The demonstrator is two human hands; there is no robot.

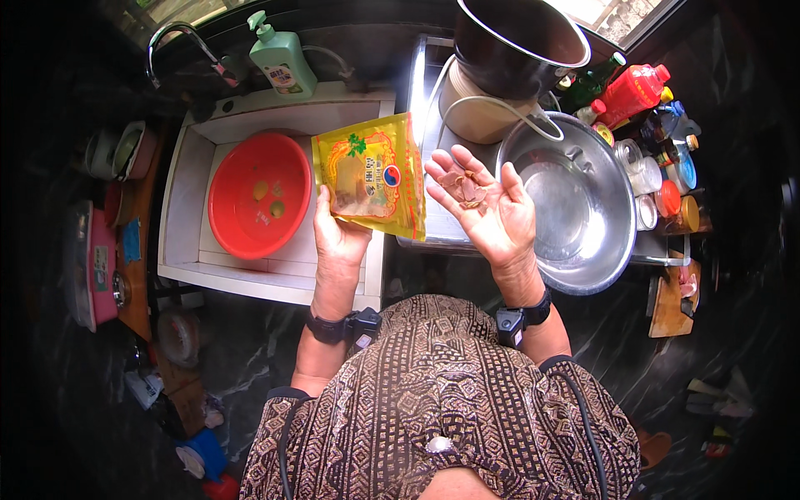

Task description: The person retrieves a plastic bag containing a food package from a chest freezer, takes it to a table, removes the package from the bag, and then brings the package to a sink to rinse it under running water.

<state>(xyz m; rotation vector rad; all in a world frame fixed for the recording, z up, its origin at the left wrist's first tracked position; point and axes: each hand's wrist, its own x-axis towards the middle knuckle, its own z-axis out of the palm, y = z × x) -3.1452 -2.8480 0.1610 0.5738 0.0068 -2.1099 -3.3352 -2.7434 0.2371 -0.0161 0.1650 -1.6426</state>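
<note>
My left hand [337, 225] grips the lower left edge of a yellow plastic food packet [369, 178], tilted so its printed front faces me. Brownish pieces show through the packet's clear part. Palm up, my right hand [500, 212] carries several dried, reddish-brown slices [465, 187] on its fingers, just right of the packet. Behind the left hand a red plastic basin [259, 231] rests in a white sink [187, 156]. A large stainless steel basin [575, 206] is beside and beyond the right hand.
A chrome faucet [181, 28] and a green pump bottle [287, 62] stand at the sink's back. A dark inner pot [500, 56] sits on a beige base [469, 112] with a white cord. Bottles and jars [647, 175] crowd the right; a wooden cutting board [672, 312] lies below them.
</note>
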